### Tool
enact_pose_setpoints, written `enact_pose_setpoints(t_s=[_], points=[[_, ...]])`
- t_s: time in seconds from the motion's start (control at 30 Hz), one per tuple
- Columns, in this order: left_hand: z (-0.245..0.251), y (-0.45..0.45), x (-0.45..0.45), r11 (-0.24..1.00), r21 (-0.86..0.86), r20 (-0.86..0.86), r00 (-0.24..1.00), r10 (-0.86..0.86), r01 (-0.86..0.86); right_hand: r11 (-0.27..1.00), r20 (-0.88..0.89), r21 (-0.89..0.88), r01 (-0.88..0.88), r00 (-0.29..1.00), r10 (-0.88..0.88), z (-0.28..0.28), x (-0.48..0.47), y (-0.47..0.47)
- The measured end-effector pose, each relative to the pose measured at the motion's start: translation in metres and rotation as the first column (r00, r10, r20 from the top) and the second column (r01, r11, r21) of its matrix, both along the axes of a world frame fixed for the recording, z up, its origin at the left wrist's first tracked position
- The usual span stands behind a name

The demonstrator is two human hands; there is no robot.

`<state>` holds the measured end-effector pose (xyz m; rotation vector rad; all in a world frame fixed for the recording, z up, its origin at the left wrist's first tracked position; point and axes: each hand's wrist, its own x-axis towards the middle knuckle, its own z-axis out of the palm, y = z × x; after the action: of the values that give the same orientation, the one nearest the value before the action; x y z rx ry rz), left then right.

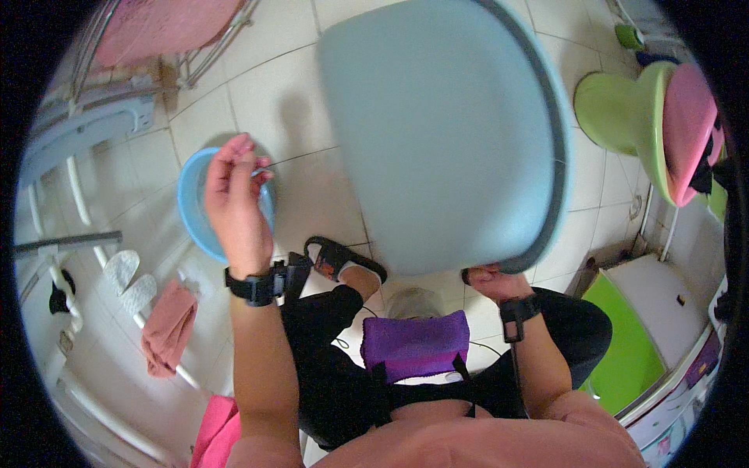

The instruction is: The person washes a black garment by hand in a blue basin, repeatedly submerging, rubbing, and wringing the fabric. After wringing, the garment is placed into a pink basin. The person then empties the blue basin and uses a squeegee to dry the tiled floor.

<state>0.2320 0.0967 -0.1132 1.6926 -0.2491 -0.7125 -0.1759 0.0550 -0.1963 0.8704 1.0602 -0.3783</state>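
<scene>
My right hand [497, 282] grips the near edge of a large light-blue plastic tub [439, 134]. A broad smooth face of it fills the upper middle, with a dark grey band [556, 140] along its right side. My left hand [237, 193] is raised in front of a small blue basin [196, 205] and hides much of it from view. The left fingers are loosely curled and partly apart, with nothing visible in them. Each wrist wears a black strap with a device. A purple cloth [415, 345] hangs between my knees.
Green and pink basins [649, 117] are stacked at right. Below them stands a white cabinet with a green top [626, 339]. White pipes [76, 187] and a hanging pinkish cloth [169, 327] are at left. A folding chair [164, 29] is at upper left, over floor tiles.
</scene>
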Motion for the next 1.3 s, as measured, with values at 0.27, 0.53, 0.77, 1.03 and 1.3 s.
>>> enact_pose_setpoints(t_s=[0.27,0.53,0.77,1.03,1.3], points=[[0.042,0.064,0.009,0.981,0.004,0.116,0.975,0.191,-0.192,0.992,0.107,-0.101,-0.078,0.990,0.089,0.086,0.001,-0.033],[0.094,0.178,0.052,0.960,0.262,0.293,0.956,0.015,-0.096,0.885,-0.222,0.034,-0.464,0.860,0.459,0.132,-0.013,-0.016],[0.067,0.297,0.027,0.716,0.691,0.220,0.915,-0.338,0.098,0.931,-0.290,0.158,-0.328,0.886,0.361,0.125,-0.051,0.013],[0.096,0.460,-0.089,0.419,0.848,-0.066,0.849,-0.524,0.324,0.950,-0.463,0.148,-0.274,0.830,0.311,0.164,-0.126,0.002],[0.229,0.522,-0.203,0.361,0.928,0.051,0.922,-0.383,0.099,0.746,-0.376,0.029,-0.666,0.684,0.625,0.248,-0.221,-0.083]])
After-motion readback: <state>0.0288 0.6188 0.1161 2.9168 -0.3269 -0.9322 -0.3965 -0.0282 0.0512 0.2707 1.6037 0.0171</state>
